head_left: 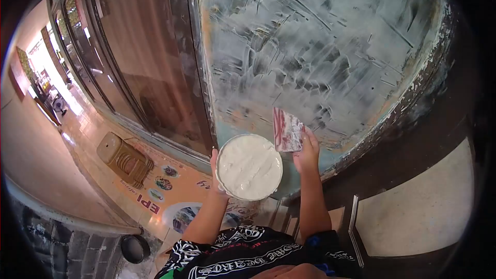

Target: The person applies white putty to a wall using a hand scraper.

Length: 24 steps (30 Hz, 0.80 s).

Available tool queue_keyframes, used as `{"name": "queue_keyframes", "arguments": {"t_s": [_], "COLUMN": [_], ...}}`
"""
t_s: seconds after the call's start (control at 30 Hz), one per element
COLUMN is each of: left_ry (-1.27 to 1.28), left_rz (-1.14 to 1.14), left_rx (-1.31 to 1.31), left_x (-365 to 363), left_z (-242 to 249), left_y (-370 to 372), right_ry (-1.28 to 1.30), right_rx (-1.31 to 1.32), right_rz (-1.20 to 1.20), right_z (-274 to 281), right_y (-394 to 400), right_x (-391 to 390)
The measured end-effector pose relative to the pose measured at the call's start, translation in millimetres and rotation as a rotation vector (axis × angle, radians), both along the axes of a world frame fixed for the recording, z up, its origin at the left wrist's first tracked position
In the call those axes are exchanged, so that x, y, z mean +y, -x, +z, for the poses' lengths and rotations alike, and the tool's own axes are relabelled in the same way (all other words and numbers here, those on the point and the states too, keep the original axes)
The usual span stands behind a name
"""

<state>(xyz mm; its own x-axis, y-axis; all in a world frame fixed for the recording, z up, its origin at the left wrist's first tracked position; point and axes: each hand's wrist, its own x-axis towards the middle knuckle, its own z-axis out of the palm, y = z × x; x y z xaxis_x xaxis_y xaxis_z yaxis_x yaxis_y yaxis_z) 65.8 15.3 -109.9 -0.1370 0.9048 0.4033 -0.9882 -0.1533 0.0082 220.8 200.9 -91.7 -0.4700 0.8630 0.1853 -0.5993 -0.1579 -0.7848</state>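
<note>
A round tub of white putty (250, 167) is held in front of my body. My left hand (215, 173) grips it at its left side, and most of those fingers are hidden beneath it. My right hand (308, 150) is closed on a flat, reddish spreader (287, 130) smeared with white putty. The spreader stands just beyond the tub's upper right rim, close to the wall. Facing me is a wall panel (320, 46) covered with streaky white and grey-green patches.
Left of the panel stands a brown-framed glass door (150, 57). A brown plastic stool (124, 157) rests near a printed orange banner (175, 183) on the floor. A dark round container (135, 248) sits at the lower left. Farther off is a fan (59, 104).
</note>
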Motion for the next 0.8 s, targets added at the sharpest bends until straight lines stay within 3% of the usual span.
{"name": "queue_keyframes", "arguments": {"t_s": [0.07, 0.13, 0.23, 0.3, 0.43, 0.47, 0.53, 0.67, 0.73, 0.8], "left_ry": [0.020, 0.093, 0.214, 0.197, 0.263, 0.203, 0.127, 0.072, 0.125, 0.177], "left_rz": [-0.053, -0.034, 0.021, 0.008, 0.084, -0.013, 0.026, -0.003, -0.023, -0.031], "left_rx": [-0.007, -0.036, -0.072, -0.046, 0.108, -0.033, 0.095, 0.188, 0.234, 0.184], "left_x": [-0.1, -1.7, 0.5, 0.9, 6.2, 5.9, 10.3, 12.1, 11.1, 14.2], "left_z": [2.2, 2.1, 14.0, 21.3, 34.7, 41.8, 39.5, 53.3, 63.3, 66.9], "left_y": [7.7, 19.4, 35.7, 41.1, 56.3, 57.6, 66.2, 75.1, 78.3, 83.9], "right_ry": [0.160, 0.086, 0.149, 0.184, 0.100, 0.111, 0.123, -0.019, -0.303, -0.377], "right_rx": [-0.041, -0.099, 0.084, 0.210, 0.249, 0.302, 0.352, 0.330, 0.346, 0.271], "right_rz": [-0.084, -0.090, -0.015, 0.203, 0.103, 0.115, 0.124, 0.022, -0.062, -0.187], "right_z": [0.6, -8.4, -8.8, -0.7, 25.1, 33.8, 43.2, 58.3, 73.2, 85.9], "right_y": [-0.5, -5.9, -12.3, -17.6, -1.0, 1.1, 6.6, 17.7, 25.1, 24.3], "right_x": [0.0, 2.1, 2.6, 5.0, -3.0, -5.6, -6.1, -8.4, -16.9, -31.5]}}
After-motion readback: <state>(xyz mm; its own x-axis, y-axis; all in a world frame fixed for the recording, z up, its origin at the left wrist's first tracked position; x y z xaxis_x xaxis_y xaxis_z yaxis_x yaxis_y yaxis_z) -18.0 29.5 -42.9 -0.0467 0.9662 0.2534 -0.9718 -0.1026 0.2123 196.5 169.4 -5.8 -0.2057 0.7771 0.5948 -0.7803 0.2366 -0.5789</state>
